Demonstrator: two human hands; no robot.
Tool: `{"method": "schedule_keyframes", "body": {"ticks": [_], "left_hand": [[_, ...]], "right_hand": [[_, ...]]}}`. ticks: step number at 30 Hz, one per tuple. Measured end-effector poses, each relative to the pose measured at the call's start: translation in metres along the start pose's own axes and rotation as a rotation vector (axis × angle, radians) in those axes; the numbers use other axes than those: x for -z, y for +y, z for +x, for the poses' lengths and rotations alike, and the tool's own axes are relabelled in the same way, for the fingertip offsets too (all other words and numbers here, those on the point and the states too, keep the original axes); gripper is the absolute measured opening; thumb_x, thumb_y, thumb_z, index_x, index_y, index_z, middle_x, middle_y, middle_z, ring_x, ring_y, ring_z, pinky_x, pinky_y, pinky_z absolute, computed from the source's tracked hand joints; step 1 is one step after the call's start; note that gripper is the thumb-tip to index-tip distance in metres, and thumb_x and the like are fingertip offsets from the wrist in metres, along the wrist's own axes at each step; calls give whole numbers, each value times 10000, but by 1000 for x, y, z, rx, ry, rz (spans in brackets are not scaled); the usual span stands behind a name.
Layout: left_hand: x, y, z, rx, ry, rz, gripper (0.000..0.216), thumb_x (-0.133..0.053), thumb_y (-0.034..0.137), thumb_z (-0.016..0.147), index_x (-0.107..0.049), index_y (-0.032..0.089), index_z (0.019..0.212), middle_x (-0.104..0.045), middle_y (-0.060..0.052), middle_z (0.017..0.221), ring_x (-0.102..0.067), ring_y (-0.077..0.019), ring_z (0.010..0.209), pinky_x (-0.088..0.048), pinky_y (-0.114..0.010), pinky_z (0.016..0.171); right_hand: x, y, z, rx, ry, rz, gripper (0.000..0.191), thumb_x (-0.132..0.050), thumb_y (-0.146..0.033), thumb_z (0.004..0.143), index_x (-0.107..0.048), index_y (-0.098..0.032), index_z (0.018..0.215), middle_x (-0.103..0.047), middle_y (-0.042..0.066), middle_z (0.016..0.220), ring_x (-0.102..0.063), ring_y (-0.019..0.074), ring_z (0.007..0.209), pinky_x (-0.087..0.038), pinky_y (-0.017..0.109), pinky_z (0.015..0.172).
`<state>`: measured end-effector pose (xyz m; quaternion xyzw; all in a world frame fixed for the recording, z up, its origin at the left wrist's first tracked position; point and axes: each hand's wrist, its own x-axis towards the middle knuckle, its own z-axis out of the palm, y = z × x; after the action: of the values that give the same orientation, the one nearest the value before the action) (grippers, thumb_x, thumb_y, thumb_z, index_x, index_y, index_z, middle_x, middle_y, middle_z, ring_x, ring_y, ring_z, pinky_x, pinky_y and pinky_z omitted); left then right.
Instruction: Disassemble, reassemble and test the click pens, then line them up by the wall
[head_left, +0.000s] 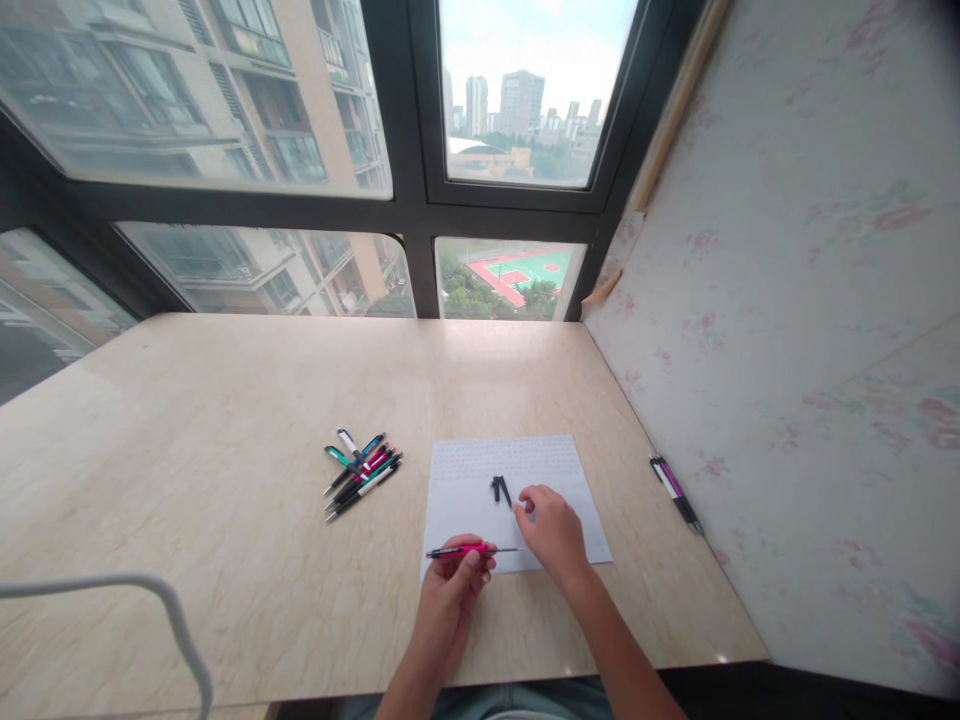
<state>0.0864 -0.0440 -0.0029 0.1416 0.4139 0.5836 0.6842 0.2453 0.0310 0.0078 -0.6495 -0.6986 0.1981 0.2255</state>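
Observation:
My left hand (457, 590) is closed around a red-and-black ballpoint pen (459, 551), held level above the sheet's near edge. A thin refill (508, 550) sticks out of the pen's right end. Just to the right, my right hand (553, 528) hovers over the paper, thumb and fingers pinched together. Whatever is between those fingertips is too small to make out. Two black pen parts (496, 489) lie on the white sheet (457, 480) close to the right fingertips. Faint rows of writing cover the sheet's upper part.
A loose pile of several click pens (364, 475) lies left of the sheet on the marble-patterned counter (225, 440). Two more pens (675, 493) rest against the papered wall (810, 380) at right. A grey cable or tube (161, 590) curves in at lower left. Windows stand behind.

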Motion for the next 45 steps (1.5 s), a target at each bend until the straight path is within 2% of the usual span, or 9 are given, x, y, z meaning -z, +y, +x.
{"method": "schedule_keyframes", "body": {"ticks": [4, 8, 15, 18, 20, 22, 25, 33, 45], "left_hand": [[0, 0, 0, -12, -2, 8, 251, -775, 263, 708, -671, 154, 909, -719, -79, 864, -636, -140, 737, -488, -230, 644], [-1, 0, 0, -19, 0, 13, 253, -776, 260, 703, -671, 149, 904, -720, -84, 861, -639, -144, 730, -489, -235, 639], [1, -2, 0, -22, 1, 31, 268, -782, 283, 694, -677, 154, 904, -720, -82, 855, -637, -152, 737, -482, -243, 648], [0, -2, 0, -25, -1, 55, 258, -776, 290, 701, -679, 163, 903, -723, -83, 866, -631, -152, 743, -475, -243, 656], [-1, -2, -1, -28, -1, 66, 246, -771, 288, 708, -681, 163, 900, -723, -80, 860, -628, -152, 742, -469, -244, 657], [-2, -1, -1, -33, 5, 81, 243, -770, 290, 707, -685, 162, 896, -722, -78, 849, -625, -156, 737, -466, -251, 659], [-4, 0, -2, -46, -5, 118, 243, -772, 297, 701, -695, 156, 883, -723, -81, 844, -624, -167, 743, -466, -268, 686], [-5, 3, -5, -32, -59, 181, 216, -742, 301, 734, -692, 166, 895, -723, -101, 935, -632, -194, 809, -457, -281, 706], [-5, 1, -2, -51, -21, 155, 244, -768, 305, 703, -695, 159, 885, -717, -78, 844, -626, -169, 742, -469, -266, 676]], "right_hand": [[-12, -10, 6, 3, 9, -161, 82, -587, -272, 822, -618, -198, 838, -625, 66, 833, -563, 203, 810, -362, 259, 600], [-16, -14, 6, 38, -4, -128, 58, -570, -243, 826, -612, -203, 825, -619, 68, 844, -556, 210, 841, -370, 263, 619], [-4, -2, -3, 16, -8, 275, 210, -477, -268, 881, -616, -183, 748, -623, 41, 750, -560, 173, 705, -418, 284, 680], [15, 0, -17, 44, -150, 515, 308, -419, -329, 924, -646, -172, 786, -642, 34, 749, -583, 165, 710, -436, 266, 648], [27, -2, -25, 97, -270, 578, 286, -449, -341, 918, -668, -177, 835, -661, 34, 795, -598, 159, 733, -440, 253, 630], [37, -5, -32, 150, -321, 554, 198, -524, -311, 878, -678, -189, 851, -662, 27, 808, -601, 156, 745, -444, 245, 622], [44, -9, -36, 201, -305, 486, 106, -577, -230, 827, -678, -198, 825, -644, 14, 774, -590, 147, 719, -445, 243, 616], [46, -10, -36, 247, -275, 433, 134, -557, -141, 818, -665, -202, 869, -633, 19, 802, -588, 150, 745, -465, 249, 630], [51, -12, -38, 263, -182, 339, 173, -532, -104, 804, -659, -217, 835, -621, 36, 848, -569, 180, 824, -461, 287, 695]]}}
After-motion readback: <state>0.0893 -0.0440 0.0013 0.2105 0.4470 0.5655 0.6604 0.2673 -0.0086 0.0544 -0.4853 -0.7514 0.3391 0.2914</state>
